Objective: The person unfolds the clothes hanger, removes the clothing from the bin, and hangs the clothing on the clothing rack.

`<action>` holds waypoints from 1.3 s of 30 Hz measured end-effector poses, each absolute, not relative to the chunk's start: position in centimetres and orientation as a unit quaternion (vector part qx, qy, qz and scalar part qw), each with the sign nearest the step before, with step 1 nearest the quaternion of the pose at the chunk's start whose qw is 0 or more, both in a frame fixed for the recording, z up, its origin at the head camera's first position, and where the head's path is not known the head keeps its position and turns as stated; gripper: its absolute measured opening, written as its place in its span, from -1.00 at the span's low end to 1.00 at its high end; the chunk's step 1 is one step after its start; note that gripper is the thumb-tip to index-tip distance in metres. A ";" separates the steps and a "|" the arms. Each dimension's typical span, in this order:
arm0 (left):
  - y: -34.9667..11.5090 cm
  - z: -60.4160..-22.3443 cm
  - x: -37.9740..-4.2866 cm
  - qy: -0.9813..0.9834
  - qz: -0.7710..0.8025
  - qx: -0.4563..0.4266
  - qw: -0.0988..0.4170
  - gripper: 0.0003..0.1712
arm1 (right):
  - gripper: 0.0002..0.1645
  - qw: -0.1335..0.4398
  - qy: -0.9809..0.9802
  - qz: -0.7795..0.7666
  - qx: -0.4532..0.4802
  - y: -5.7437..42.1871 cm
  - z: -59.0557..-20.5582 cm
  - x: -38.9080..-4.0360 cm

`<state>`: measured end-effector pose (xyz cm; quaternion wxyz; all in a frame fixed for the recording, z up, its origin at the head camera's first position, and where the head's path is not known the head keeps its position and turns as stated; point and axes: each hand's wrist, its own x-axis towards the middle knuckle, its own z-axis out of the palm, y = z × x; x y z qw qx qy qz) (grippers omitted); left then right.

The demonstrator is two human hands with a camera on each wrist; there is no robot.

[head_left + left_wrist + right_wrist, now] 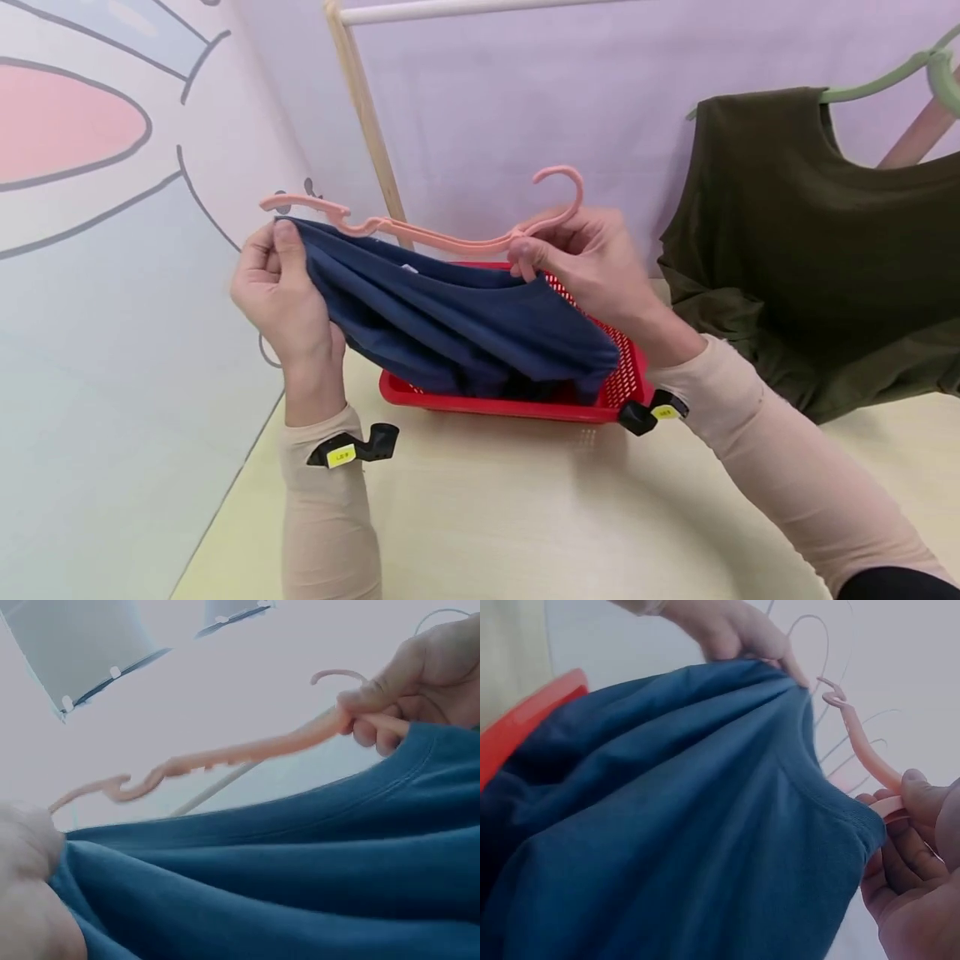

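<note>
A navy blue shirt (450, 312) hangs stretched out, its neckline uppermost. My left hand (281, 300) pinches its left shoulder between thumb and fingers. The salmon-pink hanger (442, 240) lies along the neckline, hook pointing up and right. My right hand (600, 262) grips it near the base of the hook. At that side, the hanger's arm (889, 808) runs into the shirt's shoulder, in the right wrist view. The other end stands free above the collar, close to my left fingertips. Folds of cloth hide the lower part of the shirt.
Beneath the shirt, a red perforated basket (510, 407) stands on the pale table (480, 500). A dark olive top (810, 225) hangs from a green hanger (877, 86) at the right. Behind is a wooden rack post (367, 117) with a white rail (450, 8); a painted wall rises at left.
</note>
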<state>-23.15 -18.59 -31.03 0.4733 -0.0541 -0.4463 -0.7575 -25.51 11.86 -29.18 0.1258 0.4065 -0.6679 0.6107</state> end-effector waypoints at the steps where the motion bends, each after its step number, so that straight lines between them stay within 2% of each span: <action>1: -18.5 -31.1 -23.2 -0.457 -0.758 -0.059 0.462 -0.82 | -0.81 0.128 -0.668 0.612 0.404 12.2 -28.8 -25.5; 8: -18.9 -31.9 -23.6 -0.560 -0.730 -0.116 0.374 -0.87 | -0.87 0.181 -0.689 0.587 0.383 14.7 -23.4 -24.8; 14: -19.4 -32.2 -23.3 -0.641 -0.688 -0.197 0.278 -0.60 | -0.79 0.259 -0.780 0.441 0.360 15.7 -18.5 -23.1; 18: -18.9 -32.6 -23.3 -0.683 -0.660 -0.204 0.238 -0.74 | -0.72 0.289 -0.833 0.343 0.322 15.8 -17.0 -22.7; 23: -18.1 -33.0 -23.8 -0.688 -0.661 -0.188 0.232 -0.82 | -0.63 0.297 -0.875 0.276 0.264 16.9 -16.8 -22.5; 32: -17.1 -33.5 -24.6 -0.663 -0.694 -0.170 0.223 -0.81 | -0.59 0.250 -0.912 0.276 0.175 19.3 -17.3 -22.5; 39: -17.1 -33.5 -24.6 -0.642 -0.713 -0.161 0.233 -0.85 | -0.59 0.235 -0.929 0.243 0.152 20.2 -17.9 -22.9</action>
